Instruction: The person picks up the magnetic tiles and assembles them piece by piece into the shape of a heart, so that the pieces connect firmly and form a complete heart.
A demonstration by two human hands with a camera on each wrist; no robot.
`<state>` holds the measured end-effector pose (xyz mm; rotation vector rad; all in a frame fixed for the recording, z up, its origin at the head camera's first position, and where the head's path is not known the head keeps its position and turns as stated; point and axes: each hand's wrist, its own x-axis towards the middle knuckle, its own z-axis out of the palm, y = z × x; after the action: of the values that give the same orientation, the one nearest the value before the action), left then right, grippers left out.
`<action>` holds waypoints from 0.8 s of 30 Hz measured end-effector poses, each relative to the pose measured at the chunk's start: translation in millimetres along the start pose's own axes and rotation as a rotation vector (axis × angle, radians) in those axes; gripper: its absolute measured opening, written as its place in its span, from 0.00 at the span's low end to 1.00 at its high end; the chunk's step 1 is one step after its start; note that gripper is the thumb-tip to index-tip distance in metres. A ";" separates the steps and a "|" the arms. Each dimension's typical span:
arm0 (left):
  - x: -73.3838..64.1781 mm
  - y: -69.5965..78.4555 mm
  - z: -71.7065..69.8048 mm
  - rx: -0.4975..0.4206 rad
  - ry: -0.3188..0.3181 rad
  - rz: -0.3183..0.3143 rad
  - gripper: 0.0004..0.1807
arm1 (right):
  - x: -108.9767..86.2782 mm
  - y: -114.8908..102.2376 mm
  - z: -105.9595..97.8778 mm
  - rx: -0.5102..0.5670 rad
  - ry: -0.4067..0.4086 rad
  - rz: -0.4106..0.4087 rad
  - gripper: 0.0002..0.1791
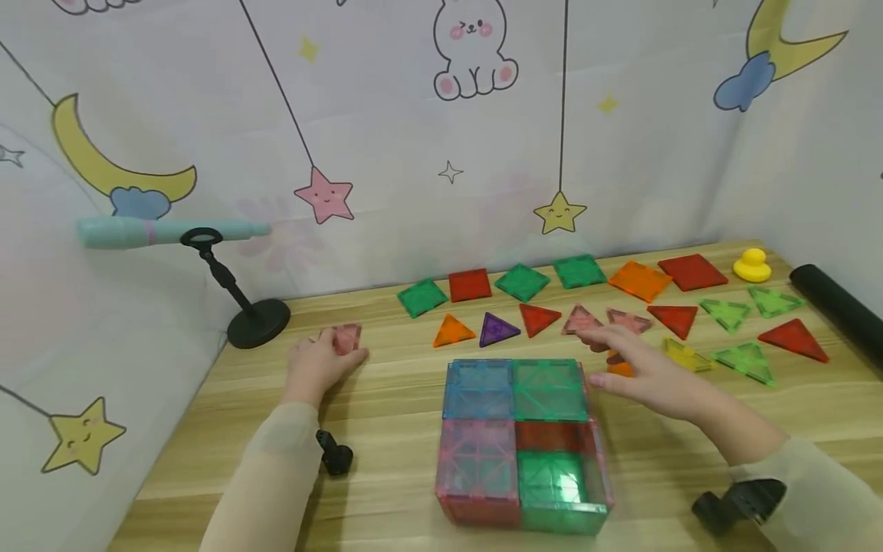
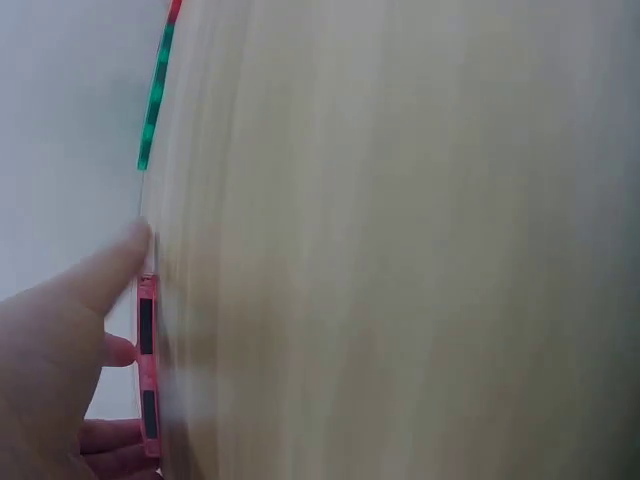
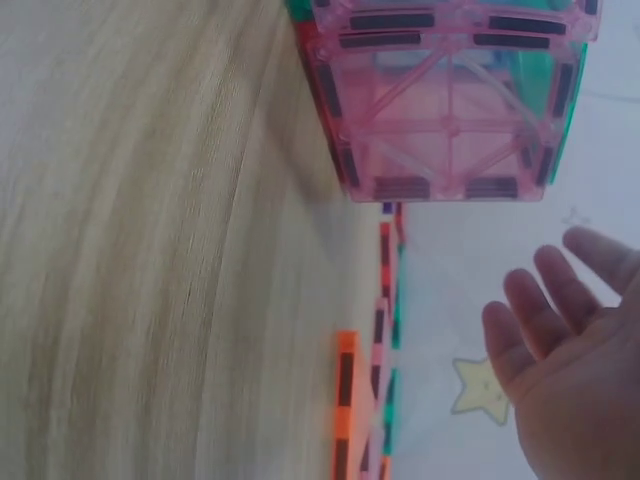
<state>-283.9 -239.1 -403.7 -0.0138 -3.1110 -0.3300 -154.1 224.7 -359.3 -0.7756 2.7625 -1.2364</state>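
At the left of the table my left hand point(image 1: 319, 366) holds a pink magnetic tile point(image 1: 347, 338) low at the tabletop. In the left wrist view that tile's edge point(image 2: 148, 365) shows beside the fingers, with the thumb extended past one end. A block built of magnetic tiles point(image 1: 479, 460) stands in the middle, topped by blue, green and pink squares; its front right compartment is uncovered. My right hand point(image 1: 641, 372), fingers spread and holding nothing, hovers off the block's right side. In the right wrist view the block's pink side wall point(image 3: 450, 130) is near the fingers.
Behind the block lie loose tiles, such as a purple triangle point(image 1: 498, 330), an orange square point(image 1: 640, 281) and a red square point(image 1: 693, 272). A yellow duck point(image 1: 752, 265) and a black cylinder point(image 1: 838, 310) are far right. A black stand point(image 1: 258, 323) occupies the back left.
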 end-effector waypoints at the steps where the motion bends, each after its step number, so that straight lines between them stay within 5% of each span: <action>1: 0.6 2.2 1.4 0.009 0.010 0.009 0.36 | -0.1 0.0 -0.3 0.001 0.001 0.005 0.30; 5: -1.3 11.7 1.7 -0.049 0.015 0.059 0.30 | -0.9 -1.8 -4.2 0.010 0.002 0.006 0.30; 8: -14.1 26.3 -11.0 -0.173 0.010 0.168 0.27 | 1.2 -6.0 -9.7 -0.018 0.028 -0.043 0.29; 10: -29.2 45.6 -26.7 -0.274 0.023 0.305 0.26 | 3.3 -10.3 -13.9 -0.043 0.053 -0.092 0.30; 12: -47.6 71.3 -44.0 -0.328 0.050 0.519 0.24 | 5.9 -15.9 -16.9 -0.079 0.067 -0.149 0.31; 16: -86.0 126.9 -67.6 -0.349 0.095 0.975 0.24 | 9.4 -33.8 -14.8 -0.100 0.016 -0.245 0.39; 18: -102.3 147.6 -70.9 -0.336 0.112 1.144 0.25 | 9.4 -45.9 -8.9 -0.092 -0.036 -0.275 0.44; 21: -120.5 168.6 -69.4 -0.321 0.133 1.273 0.25 | 6.3 -64.1 3.3 -0.060 -0.117 -0.296 0.48; 24: -130.7 178.5 -63.3 -0.320 0.134 1.299 0.25 | 1.9 -77.4 14.7 -0.079 -0.143 -0.306 0.46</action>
<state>-150.6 -78.8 -306.2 -1.7325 -2.2072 -0.6576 -119.2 169.9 -314.5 -1.2789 2.6614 -1.0634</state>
